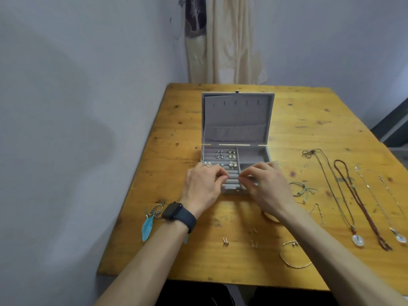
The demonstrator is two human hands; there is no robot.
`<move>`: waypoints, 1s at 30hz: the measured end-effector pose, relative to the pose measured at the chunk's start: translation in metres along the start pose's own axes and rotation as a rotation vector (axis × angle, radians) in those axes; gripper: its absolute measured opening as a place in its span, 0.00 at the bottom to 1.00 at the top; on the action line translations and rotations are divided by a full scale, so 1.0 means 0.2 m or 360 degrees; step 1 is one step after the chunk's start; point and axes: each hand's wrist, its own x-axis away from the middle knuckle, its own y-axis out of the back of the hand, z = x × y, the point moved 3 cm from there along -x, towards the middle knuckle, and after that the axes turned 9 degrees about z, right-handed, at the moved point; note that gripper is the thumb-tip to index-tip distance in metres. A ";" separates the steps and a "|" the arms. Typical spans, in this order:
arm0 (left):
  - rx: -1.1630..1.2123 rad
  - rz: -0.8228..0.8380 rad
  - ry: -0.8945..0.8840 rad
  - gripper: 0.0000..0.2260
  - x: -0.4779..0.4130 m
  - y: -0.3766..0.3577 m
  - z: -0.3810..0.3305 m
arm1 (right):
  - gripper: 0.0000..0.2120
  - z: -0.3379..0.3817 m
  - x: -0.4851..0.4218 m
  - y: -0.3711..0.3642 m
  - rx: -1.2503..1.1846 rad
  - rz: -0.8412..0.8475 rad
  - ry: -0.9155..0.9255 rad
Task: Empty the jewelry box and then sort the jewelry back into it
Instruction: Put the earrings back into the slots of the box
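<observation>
The jewelry box [236, 120] stands open toward the desk's [298, 120] far left part, lid upright, and several earrings [231, 154] are already seated in the far rows of its padded rolls on the left side; the two compartments on the right look bare. My left hand [204, 186] and right hand [266, 187] meet over the near rows of those rolls, each with thumb and forefinger drawn together in a fine pinch. Whatever sits between the tips is too small to see, so I cannot tell whether either pinch actually holds a piece.

I judge the sorting well begun but far from done. To seat a small earring properly I should part one slot with one hand, press the post straight down with the other, and keep it in line with its neighbours so pairs stay together.

Still out on the desk: stud earrings [225, 240] near the front edge, a blue feather earring [147, 227] by the left edge beside my watch [178, 214], and long necklaces [357, 240] laid out along the right edge
</observation>
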 end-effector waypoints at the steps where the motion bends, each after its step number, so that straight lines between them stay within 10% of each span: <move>1: -0.0041 0.0013 0.0009 0.07 -0.03 0.00 0.00 | 0.09 0.00 -0.02 0.00 0.0042 0.0049 -0.0002; 30: -0.0231 0.0168 0.0109 0.08 -0.14 -0.06 -0.03 | 0.09 0.04 -0.14 0.00 0.0192 0.0334 0.0046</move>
